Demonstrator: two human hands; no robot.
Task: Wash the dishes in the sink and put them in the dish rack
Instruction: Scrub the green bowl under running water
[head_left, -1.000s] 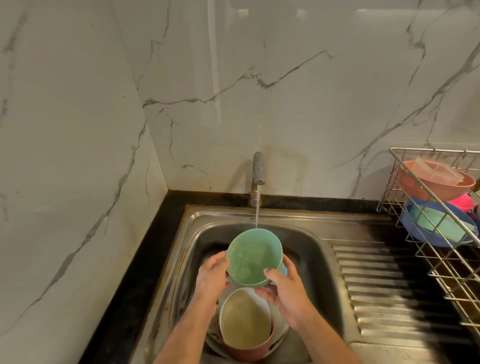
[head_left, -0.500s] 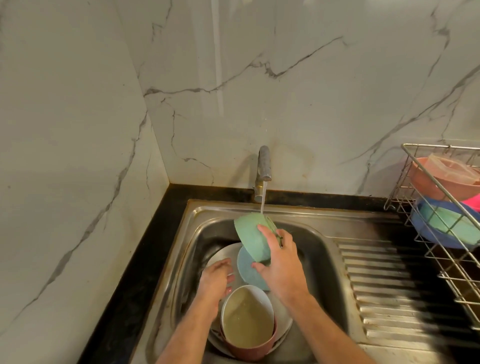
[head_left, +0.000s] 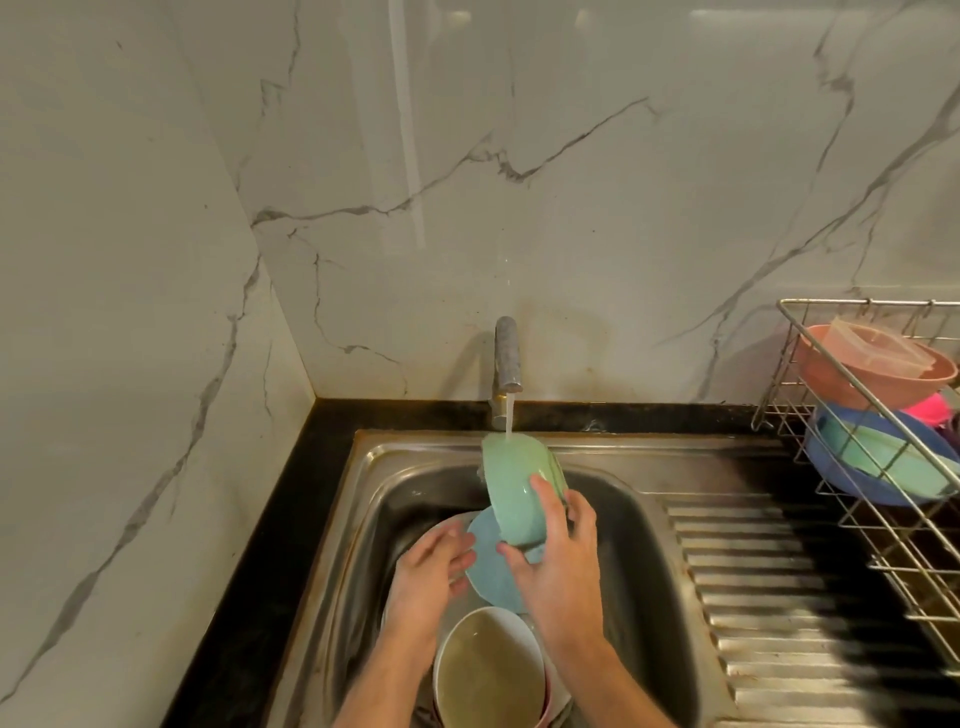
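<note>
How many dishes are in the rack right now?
4 visible: a pink bowl with a clear lid on top, and a blue dish holding a green one. More may be hidden.

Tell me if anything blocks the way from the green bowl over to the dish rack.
Nothing visible does. The right hand holds the green bowl under the tap stream, above the sink. Between it and the dish rack lies only the ribbed drainboard, with nothing standing on it. The rack already holds several bowls.

A pale green bowl (head_left: 517, 488) tilts on its side under the tap's stream, above the steel sink (head_left: 644, 525). Right, the wire dish rack (head_left: 878, 499) holds coloured bowls.
</note>
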